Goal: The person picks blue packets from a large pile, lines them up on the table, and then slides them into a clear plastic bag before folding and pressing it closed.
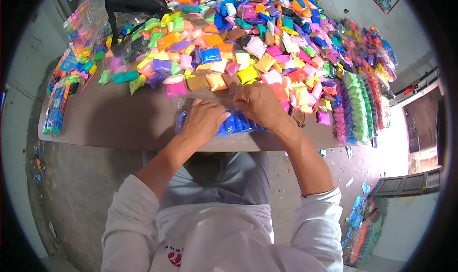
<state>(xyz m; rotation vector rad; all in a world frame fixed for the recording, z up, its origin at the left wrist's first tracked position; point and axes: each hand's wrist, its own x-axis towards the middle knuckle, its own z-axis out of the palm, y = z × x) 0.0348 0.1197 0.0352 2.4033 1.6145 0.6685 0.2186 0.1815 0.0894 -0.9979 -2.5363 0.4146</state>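
A clear plastic bag of blue packets [234,124] lies flat at the table's front edge, directly before me. My left hand [202,119] grips the bag's left part, its fingers bent over the top and the thumb lying across the blue packets. At the bag's far right side, my right hand [260,104] is closed in a pinch. Its fingertips are mostly hidden, and what they hold looks like the bag's clear plastic edge. Just beyond both hands lie loose packets, among them a brown packet [197,83] and a magenta packet [176,89].
A large heap of coloured packets [210,55] covers the table's back. Long bags of green packets [355,105] stand at the right. A printed package [56,109] sits at the left edge, and a black bag [126,5] rests on the heap. Scraps and wrappers [355,215] litter the floor.
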